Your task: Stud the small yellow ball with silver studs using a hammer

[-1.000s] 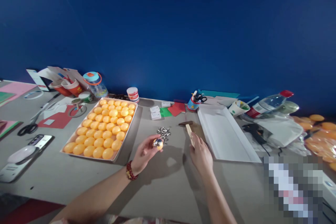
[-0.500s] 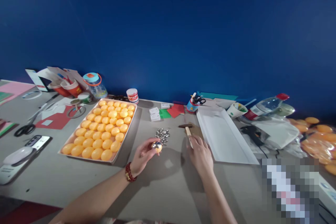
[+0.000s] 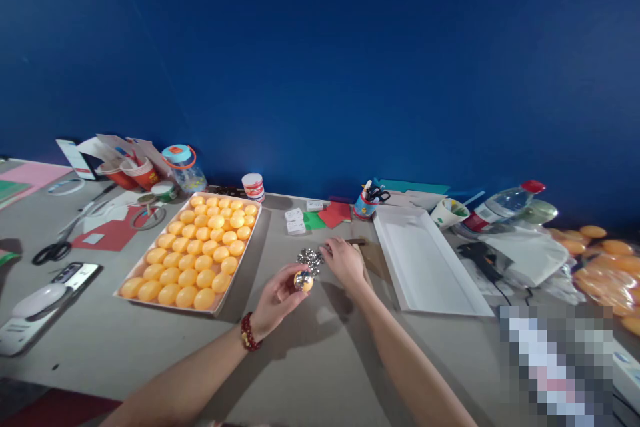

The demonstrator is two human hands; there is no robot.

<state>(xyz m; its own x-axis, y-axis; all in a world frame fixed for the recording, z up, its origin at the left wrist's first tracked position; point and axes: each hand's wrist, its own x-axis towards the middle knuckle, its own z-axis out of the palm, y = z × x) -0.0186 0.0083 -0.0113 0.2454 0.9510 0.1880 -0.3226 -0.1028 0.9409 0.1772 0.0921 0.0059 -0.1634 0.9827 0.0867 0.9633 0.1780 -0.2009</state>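
Observation:
Pinched in my left hand (image 3: 277,300) is an orange ping-pong ball (image 3: 303,281) with shiny silver pieces covering part of its upper side. Just behind it lies a small heap of silver studs (image 3: 309,258), which look like thumbtacks. My right hand (image 3: 346,265) reaches over the right edge of this heap, fingers bent and close together at the studs; whether they grip one is hidden. A hammer (image 3: 357,241) rests on the table beyond my right hand, its handle mostly covered by the hand.
To the left stands a shallow box (image 3: 216,310) filled with orange balls. A white tray (image 3: 430,267) lies to the right. Small white boxes (image 3: 295,221), red paper (image 3: 335,215) and a pen cup (image 3: 365,203) sit further back. At the right are a bottle (image 3: 505,207) and a glue gun (image 3: 480,260).
My right hand has let go of the hammer handle and moved left to the heap of studs. My left hand still holds the ball, only slightly shifted.

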